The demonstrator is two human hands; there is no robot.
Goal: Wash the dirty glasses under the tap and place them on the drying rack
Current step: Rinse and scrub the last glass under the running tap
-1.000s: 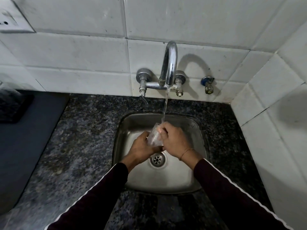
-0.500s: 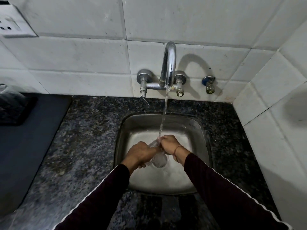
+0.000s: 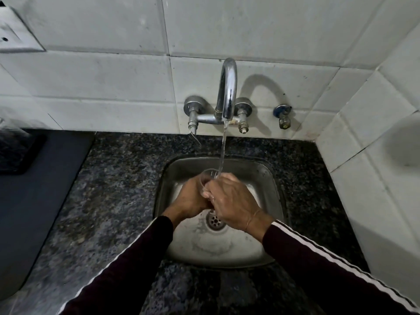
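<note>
Wall: pale square tiles [image 3: 113,76] rise behind the counter and along its right side, with a white socket plate [image 3: 13,35] at the far upper left.
Counter: dark speckled stone [image 3: 109,189] surrounds the sink, and a flat dark mat [image 3: 34,189] covers its left part.
Sink: a square steel basin [image 3: 268,178] is set into the stone, and its round drain [image 3: 214,221] shows between the two wrists.
Sleeves: dark maroon sleeves [image 3: 127,269] with thin white stripes reach in from the bottom edge on both sides.
Tap: a curved chrome spout [image 3: 227,94] is mounted on the wall above the basin, and a thin stream of water [image 3: 223,151] falls from it.
Left hand: the left hand [image 3: 193,196] is wrapped around the glass from the left side, fingers curled on it.
Right hand: the right hand [image 3: 229,201] grips the glass from the right, knuckles upward, its skin wet.
Glass: a clear glass [image 3: 208,176] is held between both hands above the drain, its open rim tilted towards the tap, and the stream lands at that rim.
</note>
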